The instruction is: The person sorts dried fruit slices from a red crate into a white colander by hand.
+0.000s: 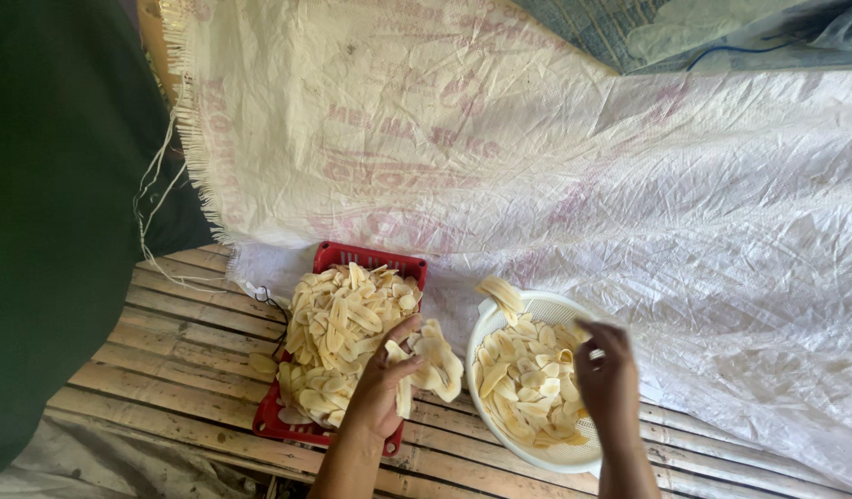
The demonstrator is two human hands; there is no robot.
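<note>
The left hand (382, 388) holds a loose bunch of pale slices (432, 362) in a closed grip, just over the right edge of the red tray (371, 259), which is heaped with more slices (343, 323). The right hand (608, 374) reaches into the white basket (500, 439) on the right; its fingers (597, 346) curl down among the slices (528, 383) there, but whether they pinch one I cannot tell. A slice or two lie over the basket's far rim.

To handle the bunch well, the left hand should keep the thin slices flat and lightly pressed, since they look brittle and likely to slip sideways, and stay over a container so strays do not drop through the gaps between the slats.

Tray and basket sit on a bamboo-slat table (176, 351). A white woven sack (537, 166) spreads over the far side and under the basket, its frayed threads hanging near the tray. A dark green cloth (47, 231) crowds the left.
</note>
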